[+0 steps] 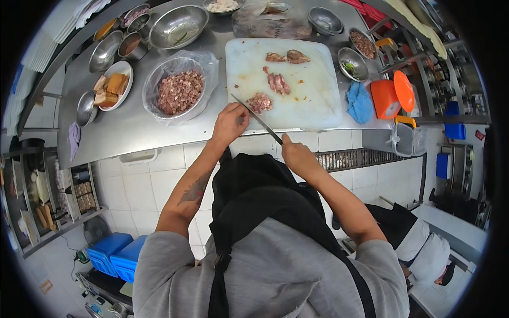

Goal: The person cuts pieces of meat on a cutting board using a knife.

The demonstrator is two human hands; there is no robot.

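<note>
My right hand [299, 157] is wrapped round the handle of a knife [258, 120], whose blade slants up and left across the front edge of the white cutting board [318, 106]. Close to the blade's tip end, my left hand [230, 124] has its fingers curled; what they grip, if anything, is hidden. Chopped meat [260, 103] lies in a small heap just beyond the blade. Farther back on the board are a strip of raw meat [278, 83] and a browner piece [295, 56], with small scraps scattered around.
Left of the board stands a plastic-lined bowl of chopped meat [180, 93], near a plate of yellowish blocks [125, 69] and several metal bowls. On the right are a blue cloth [360, 103] and an orange scale [384, 98]. Another person [424, 257] is at lower right.
</note>
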